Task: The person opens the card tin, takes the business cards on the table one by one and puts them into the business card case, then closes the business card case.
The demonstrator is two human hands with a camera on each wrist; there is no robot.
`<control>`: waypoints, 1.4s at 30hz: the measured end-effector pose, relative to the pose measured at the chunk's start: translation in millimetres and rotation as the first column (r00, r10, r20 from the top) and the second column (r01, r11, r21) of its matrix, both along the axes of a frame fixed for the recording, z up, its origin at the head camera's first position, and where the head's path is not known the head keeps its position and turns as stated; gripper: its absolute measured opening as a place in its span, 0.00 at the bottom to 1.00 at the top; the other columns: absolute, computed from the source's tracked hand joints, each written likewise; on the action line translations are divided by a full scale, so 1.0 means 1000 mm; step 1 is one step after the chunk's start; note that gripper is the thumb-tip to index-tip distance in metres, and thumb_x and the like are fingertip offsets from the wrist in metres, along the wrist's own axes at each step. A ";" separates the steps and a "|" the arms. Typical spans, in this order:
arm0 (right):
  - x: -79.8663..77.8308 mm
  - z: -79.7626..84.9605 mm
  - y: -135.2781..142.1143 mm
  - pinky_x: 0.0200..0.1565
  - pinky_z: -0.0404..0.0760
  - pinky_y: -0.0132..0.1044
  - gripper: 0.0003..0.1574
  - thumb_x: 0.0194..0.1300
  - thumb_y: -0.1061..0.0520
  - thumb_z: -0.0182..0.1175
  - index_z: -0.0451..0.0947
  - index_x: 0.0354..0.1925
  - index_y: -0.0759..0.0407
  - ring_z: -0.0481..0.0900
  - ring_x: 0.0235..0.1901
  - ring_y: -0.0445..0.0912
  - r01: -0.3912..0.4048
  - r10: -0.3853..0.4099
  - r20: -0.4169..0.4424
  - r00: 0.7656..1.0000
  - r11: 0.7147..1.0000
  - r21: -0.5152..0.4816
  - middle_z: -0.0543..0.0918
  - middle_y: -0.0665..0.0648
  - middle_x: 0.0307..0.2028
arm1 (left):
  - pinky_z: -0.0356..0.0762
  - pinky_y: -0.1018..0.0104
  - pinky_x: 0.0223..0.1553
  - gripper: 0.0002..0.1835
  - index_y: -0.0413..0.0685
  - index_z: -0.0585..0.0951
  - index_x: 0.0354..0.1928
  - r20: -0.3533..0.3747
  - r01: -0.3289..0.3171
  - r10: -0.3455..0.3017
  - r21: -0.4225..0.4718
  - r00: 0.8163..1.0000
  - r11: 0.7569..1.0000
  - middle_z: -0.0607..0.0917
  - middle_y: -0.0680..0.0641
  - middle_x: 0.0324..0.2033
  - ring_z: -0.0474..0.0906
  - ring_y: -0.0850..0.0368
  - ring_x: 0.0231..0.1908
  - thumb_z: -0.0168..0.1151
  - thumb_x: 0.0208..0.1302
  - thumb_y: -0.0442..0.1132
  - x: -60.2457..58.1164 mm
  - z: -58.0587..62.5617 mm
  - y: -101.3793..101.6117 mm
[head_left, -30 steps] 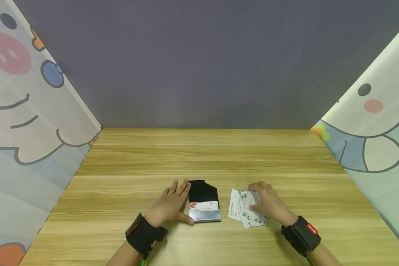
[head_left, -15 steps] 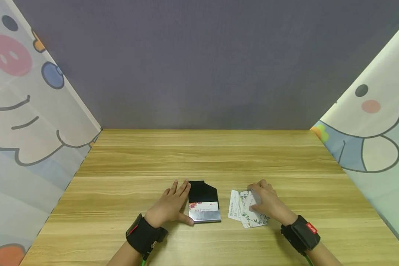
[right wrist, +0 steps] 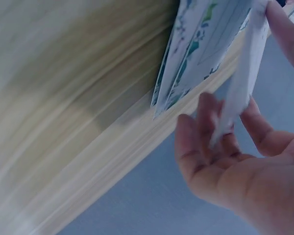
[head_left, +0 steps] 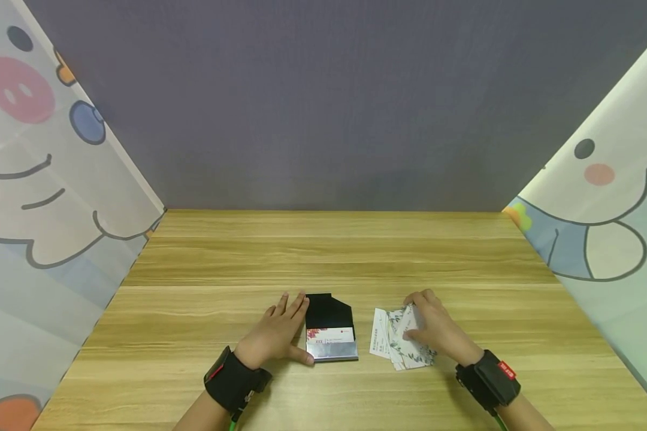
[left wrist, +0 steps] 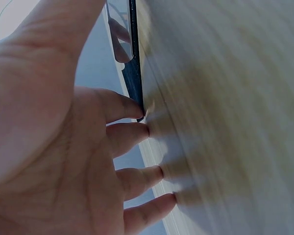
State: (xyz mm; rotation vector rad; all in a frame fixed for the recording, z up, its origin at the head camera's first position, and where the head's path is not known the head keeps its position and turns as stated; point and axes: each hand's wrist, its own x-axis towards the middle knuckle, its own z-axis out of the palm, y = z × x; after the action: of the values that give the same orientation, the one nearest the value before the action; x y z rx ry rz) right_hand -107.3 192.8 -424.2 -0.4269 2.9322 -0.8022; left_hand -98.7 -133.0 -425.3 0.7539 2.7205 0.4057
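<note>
An open business card case (head_left: 329,312), black inside with a silver front pocket, lies near the table's front. A white card with a red floral corner (head_left: 330,335) sits in that pocket. My left hand (head_left: 269,335) is spread beside the case, its thumb and a finger touching the case's left edge; the left wrist view shows its fingertips on the wood. To the right, my right hand (head_left: 437,328) pinches a business card (right wrist: 246,68) between thumb and fingers. In the right wrist view this card stands raised and tilted off the fanned business cards (right wrist: 206,46) with green leaf prints.
The wooden table (head_left: 323,251) reaches back to a grey-purple panel (head_left: 323,120). Cartoon-printed panels (head_left: 59,197) flank it left and right. A black band (head_left: 232,383) with a green cable is strapped on each wrist.
My right hand's fingers have shifted slightly away from me, and the top card has turned and lifted a little with them. The left hand and the case stay still.
</note>
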 end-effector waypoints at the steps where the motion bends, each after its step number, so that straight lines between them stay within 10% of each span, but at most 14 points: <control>1: -0.001 0.000 0.000 0.45 0.75 0.54 0.35 0.41 0.63 0.71 0.69 0.49 0.65 0.70 0.45 0.57 -0.004 0.005 0.001 1.000 1.000 -0.014 0.71 0.65 0.45 | 0.55 0.33 0.59 0.62 0.35 0.51 0.68 0.000 0.000 0.000 -0.001 1.000 1.000 0.51 0.35 0.69 0.42 0.31 0.65 0.62 0.37 0.68 0.000 0.000 0.000; 14: -0.004 0.007 -0.004 0.52 0.71 0.60 0.20 0.54 0.70 0.59 0.73 0.48 0.66 0.71 0.53 0.61 -0.088 0.075 -0.082 0.994 0.982 -0.169 0.78 0.67 0.49 | 0.55 0.34 0.59 0.62 0.35 0.51 0.68 0.000 0.000 0.000 -0.003 1.000 1.000 0.51 0.35 0.69 0.42 0.31 0.65 0.62 0.37 0.68 0.000 -0.001 0.000; 21: -0.007 0.010 -0.007 0.37 0.79 0.49 0.12 0.56 0.71 0.57 0.74 0.41 0.65 0.76 0.37 0.53 -0.082 0.047 -0.151 0.987 0.968 -0.236 0.80 0.61 0.37 | 0.54 0.34 0.60 0.62 0.36 0.51 0.68 -0.001 -0.004 0.004 -0.010 1.000 1.000 0.51 0.35 0.69 0.42 0.31 0.65 0.62 0.37 0.68 0.000 -0.003 0.000; 32: -0.010 0.008 -0.014 0.21 0.64 0.33 0.15 0.56 0.74 0.55 0.75 0.43 0.66 0.61 0.19 0.39 -0.063 0.015 -0.181 0.983 0.963 -0.262 0.81 0.63 0.35 | 0.55 0.34 0.60 0.62 0.36 0.51 0.68 0.001 0.000 0.000 0.000 1.000 1.000 0.50 0.35 0.69 0.42 0.31 0.65 0.62 0.37 0.68 0.000 -0.002 0.000; 42: -0.014 0.005 -0.026 0.26 0.68 0.37 0.14 0.56 0.76 0.52 0.78 0.38 0.65 0.67 0.27 0.44 -0.096 0.036 -0.225 0.974 0.960 -0.264 0.80 0.61 0.36 | 0.55 0.34 0.59 0.62 0.36 0.51 0.68 0.000 -0.001 0.001 0.002 1.000 1.000 0.50 0.35 0.69 0.42 0.31 0.65 0.62 0.37 0.68 0.000 -0.004 0.000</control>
State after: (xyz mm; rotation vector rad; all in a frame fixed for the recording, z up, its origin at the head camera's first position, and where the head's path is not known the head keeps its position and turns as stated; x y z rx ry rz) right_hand -121.0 166.8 -419.2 -0.6703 2.9882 -1.2329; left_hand -99.0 -133.3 -429.1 0.7531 2.7215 0.4088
